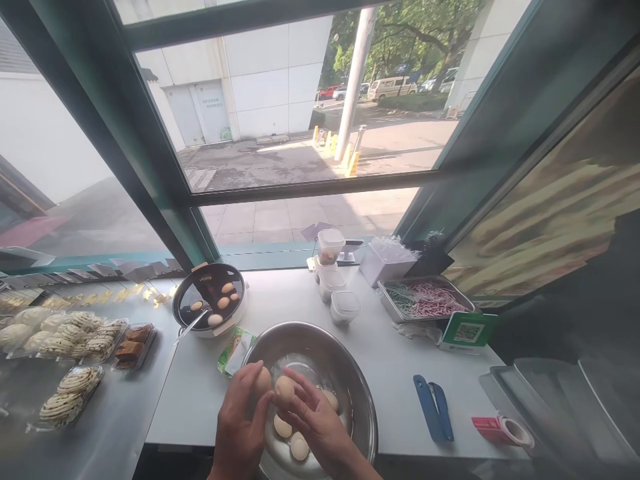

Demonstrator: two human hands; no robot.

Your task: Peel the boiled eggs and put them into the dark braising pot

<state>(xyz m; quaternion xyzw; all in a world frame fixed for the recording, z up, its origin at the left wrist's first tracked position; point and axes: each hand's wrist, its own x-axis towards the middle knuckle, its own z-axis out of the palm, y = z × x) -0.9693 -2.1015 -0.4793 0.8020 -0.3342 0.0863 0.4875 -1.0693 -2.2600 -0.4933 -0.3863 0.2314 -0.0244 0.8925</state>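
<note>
My left hand (240, 417) is closed round a pale brown egg (262, 382), and my right hand (316, 417) is closed round a second egg (285, 389). The two eggs meet over the near left part of a large steel bowl (350, 370). More eggs (299, 445) lie in the bowl's bottom under my hands, apparently in water. Beyond the bowl to the left stands a dark pot (197, 288) with several eggs (223, 303) in dark liquid and a ladle handle (193, 324) sticking out.
A green packet (234, 349) lies left of the bowl. Stacked plastic tubs (334, 280), a tray of straws (425, 298), a green QR sign (467, 331), blue tongs (433, 407) and a tape roll (503, 430) stand right. Packed pastries (75, 337) fill the left counter.
</note>
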